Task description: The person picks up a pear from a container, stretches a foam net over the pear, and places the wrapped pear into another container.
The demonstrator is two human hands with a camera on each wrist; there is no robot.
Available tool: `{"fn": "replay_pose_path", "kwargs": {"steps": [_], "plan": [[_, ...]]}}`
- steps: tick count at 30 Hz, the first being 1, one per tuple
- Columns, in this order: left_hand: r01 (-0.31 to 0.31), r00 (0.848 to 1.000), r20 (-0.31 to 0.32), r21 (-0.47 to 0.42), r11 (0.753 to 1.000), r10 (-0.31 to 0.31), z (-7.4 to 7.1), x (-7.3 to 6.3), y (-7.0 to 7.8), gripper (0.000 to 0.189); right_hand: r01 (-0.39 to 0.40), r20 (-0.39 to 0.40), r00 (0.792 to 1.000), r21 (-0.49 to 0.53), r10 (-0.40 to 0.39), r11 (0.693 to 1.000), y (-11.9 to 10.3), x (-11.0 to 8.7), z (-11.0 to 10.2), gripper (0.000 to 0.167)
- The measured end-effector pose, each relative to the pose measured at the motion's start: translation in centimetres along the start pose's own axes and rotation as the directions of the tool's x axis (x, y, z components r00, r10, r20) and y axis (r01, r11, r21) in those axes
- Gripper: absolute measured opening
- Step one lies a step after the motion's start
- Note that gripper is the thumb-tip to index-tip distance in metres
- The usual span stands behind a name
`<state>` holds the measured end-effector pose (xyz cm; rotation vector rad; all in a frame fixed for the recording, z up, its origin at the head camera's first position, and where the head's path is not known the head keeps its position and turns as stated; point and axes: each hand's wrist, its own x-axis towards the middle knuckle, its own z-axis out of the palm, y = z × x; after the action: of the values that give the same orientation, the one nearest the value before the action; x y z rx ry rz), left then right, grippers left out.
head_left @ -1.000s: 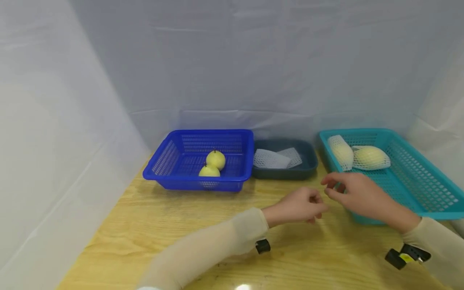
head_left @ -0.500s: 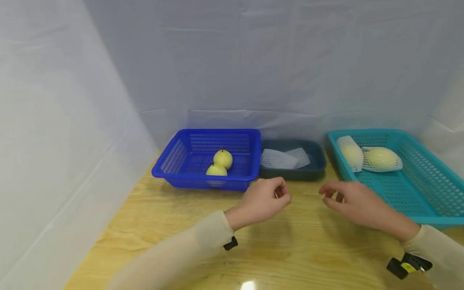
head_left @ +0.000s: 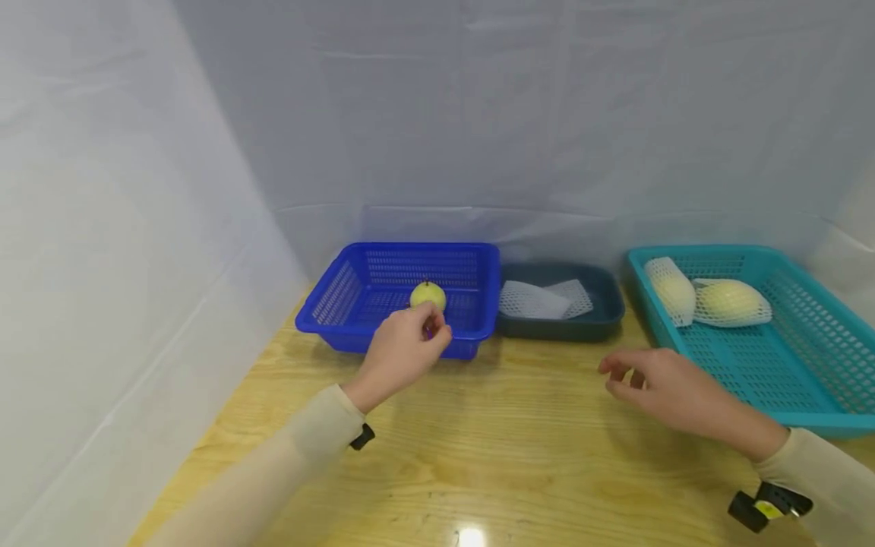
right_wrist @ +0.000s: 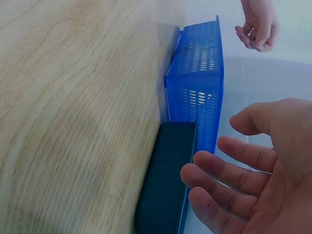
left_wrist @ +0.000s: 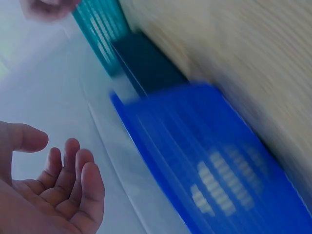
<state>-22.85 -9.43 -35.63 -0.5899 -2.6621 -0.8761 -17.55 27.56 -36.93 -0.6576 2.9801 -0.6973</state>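
My left hand hovers over the front rim of the blue basket, its fingers loosely bent and holding nothing. Just beyond it in the head view shows a yellow-green pear; a second pear in the basket is hidden behind the hand. Through the basket's slots the left wrist view shows pale fruit. My right hand hangs above the table, left of the teal basket, with relaxed fingers and nothing in them. Inside the teal basket lie two fruits in white foam nets.
Between the two baskets stands a dark green tray holding white foam net sleeves. A wooden table lies beneath everything. White sheeting hangs behind and at the left side.
My left hand has moved left, away from beside the right hand, to over the blue basket's front rim. The right hand has barely moved. The head view has turned slightly left.
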Motion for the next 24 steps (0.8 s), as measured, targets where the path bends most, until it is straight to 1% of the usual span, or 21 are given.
{"fn": "replay_pose_path", "kwargs": {"steps": [3,6,11,17,20,22,24], "plan": [[0.034,0.999,-0.037,0.054,0.998,-0.032,-1.3,-0.1,-2.0,0.010,0.009,0.002,1.000,-0.004,-0.009,1.000,-0.1,0.2,0.1,0.022],[0.067,0.995,-0.083,0.117,0.991,-0.057,-2.4,-0.1,-3.9,0.009,0.012,0.006,1.000,-0.008,-0.012,1.000,-0.2,0.3,0.3,0.023],[0.128,0.985,-0.135,0.177,0.976,-0.105,-4.0,-0.2,-6.9,0.013,0.016,0.015,1.000,-0.007,-0.016,1.000,-0.4,0.5,0.5,0.023],[0.189,0.970,-0.196,0.233,0.954,-0.144,-5.4,0.4,-10.3,0.020,0.020,0.028,0.999,-0.001,-0.020,1.000,-0.7,0.7,0.6,0.025],[0.228,0.962,-0.209,0.253,0.940,-0.177,-6.1,0.7,-12.2,0.028,0.016,0.038,0.999,0.007,-0.017,1.000,-0.9,0.8,0.7,0.025],[0.270,0.954,-0.204,0.263,0.926,-0.220,-6.7,0.8,-13.5,0.036,0.017,0.046,0.999,0.015,-0.017,1.000,-1.0,0.9,0.8,0.025],[0.318,0.944,-0.183,0.269,0.909,-0.276,-7.2,0.8,-14.7,0.044,0.024,0.049,0.998,0.021,-0.025,0.999,-1.2,1.1,0.8,0.025]]}}
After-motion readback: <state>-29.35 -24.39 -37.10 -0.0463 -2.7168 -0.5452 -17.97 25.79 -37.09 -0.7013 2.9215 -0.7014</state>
